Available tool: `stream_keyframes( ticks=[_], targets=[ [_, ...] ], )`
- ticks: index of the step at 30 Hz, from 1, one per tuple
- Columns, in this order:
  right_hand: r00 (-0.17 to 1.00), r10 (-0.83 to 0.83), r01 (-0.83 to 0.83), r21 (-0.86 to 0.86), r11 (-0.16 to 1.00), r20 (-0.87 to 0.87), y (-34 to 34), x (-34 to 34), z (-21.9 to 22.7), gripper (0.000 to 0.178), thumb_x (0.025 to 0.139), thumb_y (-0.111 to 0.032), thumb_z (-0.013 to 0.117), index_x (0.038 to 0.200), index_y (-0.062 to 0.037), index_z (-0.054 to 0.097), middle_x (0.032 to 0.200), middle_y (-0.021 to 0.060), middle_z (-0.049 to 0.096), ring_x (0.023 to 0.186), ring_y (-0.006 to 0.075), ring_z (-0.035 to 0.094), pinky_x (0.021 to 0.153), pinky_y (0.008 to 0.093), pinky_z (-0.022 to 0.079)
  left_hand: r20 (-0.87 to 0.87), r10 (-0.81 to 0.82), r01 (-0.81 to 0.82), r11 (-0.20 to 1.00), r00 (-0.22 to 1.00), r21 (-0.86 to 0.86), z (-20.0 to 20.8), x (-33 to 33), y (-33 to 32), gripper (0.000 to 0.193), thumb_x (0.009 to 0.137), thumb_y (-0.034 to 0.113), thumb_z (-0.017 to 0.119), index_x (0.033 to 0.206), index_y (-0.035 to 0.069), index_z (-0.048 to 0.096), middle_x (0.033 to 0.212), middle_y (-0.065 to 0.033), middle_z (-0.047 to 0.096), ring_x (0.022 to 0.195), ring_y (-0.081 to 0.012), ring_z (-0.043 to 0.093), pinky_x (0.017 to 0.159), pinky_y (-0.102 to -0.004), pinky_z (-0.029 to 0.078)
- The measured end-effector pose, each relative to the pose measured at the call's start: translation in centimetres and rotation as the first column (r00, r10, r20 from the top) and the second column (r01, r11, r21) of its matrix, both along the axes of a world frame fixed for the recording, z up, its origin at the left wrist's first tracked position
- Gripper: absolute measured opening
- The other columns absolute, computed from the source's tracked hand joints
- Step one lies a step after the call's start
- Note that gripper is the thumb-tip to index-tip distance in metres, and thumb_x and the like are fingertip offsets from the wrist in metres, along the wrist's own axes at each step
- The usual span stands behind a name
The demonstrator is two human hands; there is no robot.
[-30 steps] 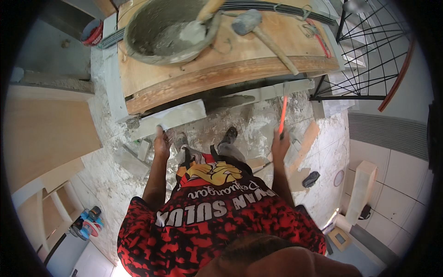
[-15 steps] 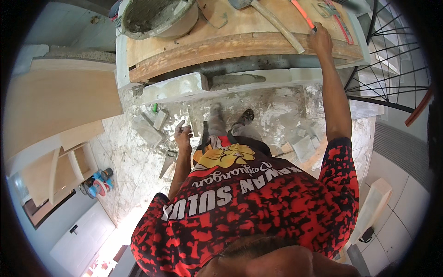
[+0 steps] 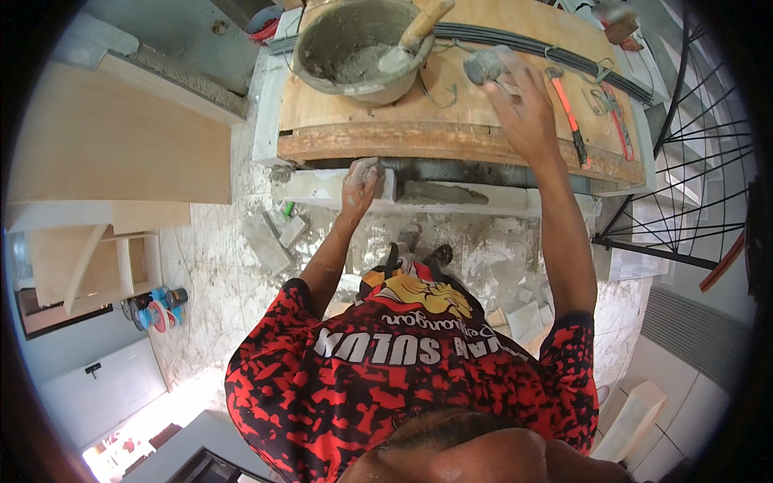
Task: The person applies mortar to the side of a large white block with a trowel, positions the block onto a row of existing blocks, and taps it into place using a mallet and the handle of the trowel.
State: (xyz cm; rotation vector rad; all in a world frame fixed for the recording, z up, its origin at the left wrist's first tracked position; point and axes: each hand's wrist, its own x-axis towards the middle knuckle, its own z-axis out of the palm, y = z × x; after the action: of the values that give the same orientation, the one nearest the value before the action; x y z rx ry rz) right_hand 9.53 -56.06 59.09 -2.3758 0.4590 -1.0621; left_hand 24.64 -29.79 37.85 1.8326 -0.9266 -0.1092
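Observation:
My right hand (image 3: 525, 113) is over the wooden worktop (image 3: 459, 113), its fingers closed about a mallet with a dark, rounded head (image 3: 485, 66). The mallet's handle is hidden by the hand and forearm. My left hand (image 3: 360, 183) has its fingers curled over a pale block (image 3: 318, 187), close to the block's end, in front of the worktop's edge. To the right of my right hand lies an orange and black hand tool (image 3: 568, 113). A bucket of grey mortar (image 3: 362, 52) stands at the worktop's left, and a wooden-handled tool (image 3: 425, 26) leans in it.
Thin grey rods (image 3: 531, 55) run across the back of the worktop. A red tool (image 3: 618, 125) lies at its right. Beyond is a black spoked frame (image 3: 684, 161). Broken slabs (image 3: 270, 241) lie on the dusty floor, near a wooden cabinet (image 3: 121, 129) at the left.
My right hand has let go of the orange and black tool, moved left and taken hold of the mallet. My left hand has risen from beside my body to the pale block.

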Motion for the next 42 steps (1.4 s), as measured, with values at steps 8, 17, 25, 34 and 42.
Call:
stream_keyframes(
  ticks=[8,17,25,34,42],
  targets=[
    [0.961,-0.131,0.118,-0.067,0.991,-0.245,-3.6,14.3,5.3,0.032,0.077,-0.025,0.063,0.096,0.0006,0.06,0.101,0.0198,0.062,0.095,0.0335,0.06,0.081,0.0357,0.047,-0.568,-0.042,-0.237,0.882,0.822,-0.408,5.8,-0.1,-0.6,0.029,0.095,0.021,0.047,0.109,-0.003,0.056,0.094,-0.0102,0.059,0.089,-0.017,0.056,0.08,-0.0276,0.045],
    [0.993,0.118,-0.117,-0.034,0.993,0.031,-2.5,9.6,14.8,0.019,0.076,-0.019,0.066,0.088,-0.0041,0.062,0.087,0.0114,0.066,0.08,0.027,0.062,0.071,0.0367,0.048,-0.725,-0.085,-0.103,0.972,0.684,-0.212,1.9,-1.3,4.8,0.031,0.095,0.025,0.048,0.105,-0.002,0.059,0.093,-0.0084,0.062,0.085,-0.0139,0.058,0.078,-0.0265,0.045],
    [0.906,-0.23,-0.156,0.785,0.6,0.355,-0.8,-7.0,2.7,0.033,0.086,-0.022,0.061,0.105,0.0035,0.052,0.093,0.0111,0.057,0.076,0.0154,0.055,0.059,0.0282,0.042,-0.688,-0.151,0.072,0.987,0.71,-0.142,-0.7,-0.3,3.3,0.031,0.095,0.024,0.047,0.108,-0.001,0.059,0.095,-0.0081,0.063,0.084,-0.0141,0.059,0.078,-0.0265,0.045],
    [0.988,0.111,0.096,0.99,0.1,-0.107,13.9,-24.1,-5.9,0.062,0.069,-0.003,0.066,0.125,-0.01,0.04,0.092,0.0121,0.06,0.074,0.0172,0.062,0.052,0.0256,0.045,-0.252,-0.078,0.102,0.991,0.965,0.083,-0.4,0.9,3.1,0.02,0.09,0.016,0.051,0.097,-0.001,0.06,0.092,-0.013,0.062,0.086,-0.0211,0.058,0.078,-0.0327,0.045],
    [0.841,-0.024,0.513,0.782,0.355,-0.541,15.8,-27.9,-25.4,0.043,0.086,-0.022,0.057,0.124,-0.0044,0.047,0.077,0.0059,0.056,0.051,0.0109,0.049,0.046,0.0263,0.041,0.463,-0.088,-0.059,0.954,0.882,0.295,-4.0,0.8,0.9,0.039,0.086,0.025,0.056,0.116,0.002,0.052,0.117,-0.0188,0.055,0.113,-0.0376,0.047,0.097,-0.0515,0.031]
  ],
)
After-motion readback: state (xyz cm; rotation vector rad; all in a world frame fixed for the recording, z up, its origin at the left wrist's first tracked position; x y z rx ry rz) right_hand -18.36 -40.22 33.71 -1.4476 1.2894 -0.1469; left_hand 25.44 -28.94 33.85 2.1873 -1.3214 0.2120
